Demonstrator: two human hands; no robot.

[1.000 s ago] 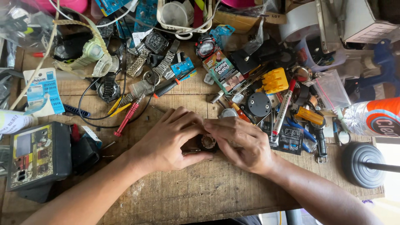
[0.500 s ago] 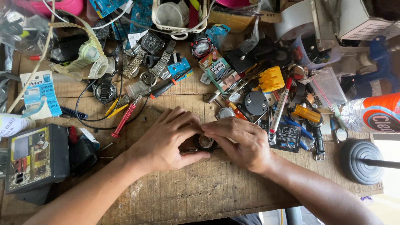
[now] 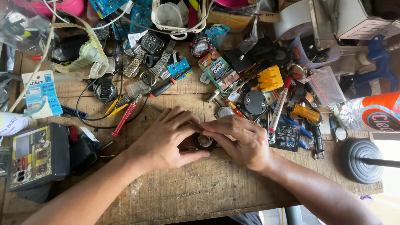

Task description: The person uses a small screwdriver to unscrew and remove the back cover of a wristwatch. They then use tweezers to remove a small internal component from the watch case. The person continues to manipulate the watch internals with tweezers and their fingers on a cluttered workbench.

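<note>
Watch case (image 3: 205, 140), small and round with a dull metallic face, is sitting between your two hands near the middle of the wooden bench (image 3: 200, 196), mostly hidden by your fingers. Since half a second ago it is staying in the same spot and your hands are barely shifting; only the view is drifting slightly. Your left hand (image 3: 166, 139) is curling around it from the left, thumb underneath and fingertips pressing on top. Your right hand (image 3: 241, 141) is closing on it from the right, fingertips meeting the left ones over the case, so both hands are gripping it together.

Outward, the bench planks are looking rough, scratched and grey-brown. A red-handled screwdriver (image 3: 125, 118) is lying just beyond your left hand, and a flat black disc (image 3: 255, 102) is resting near your right. A yellow ridged plastic block (image 3: 270, 78) is sitting behind it. A black boxy tester (image 3: 35, 156) is standing at far left, and a domed black rubber base (image 3: 360, 160) at right.
</note>
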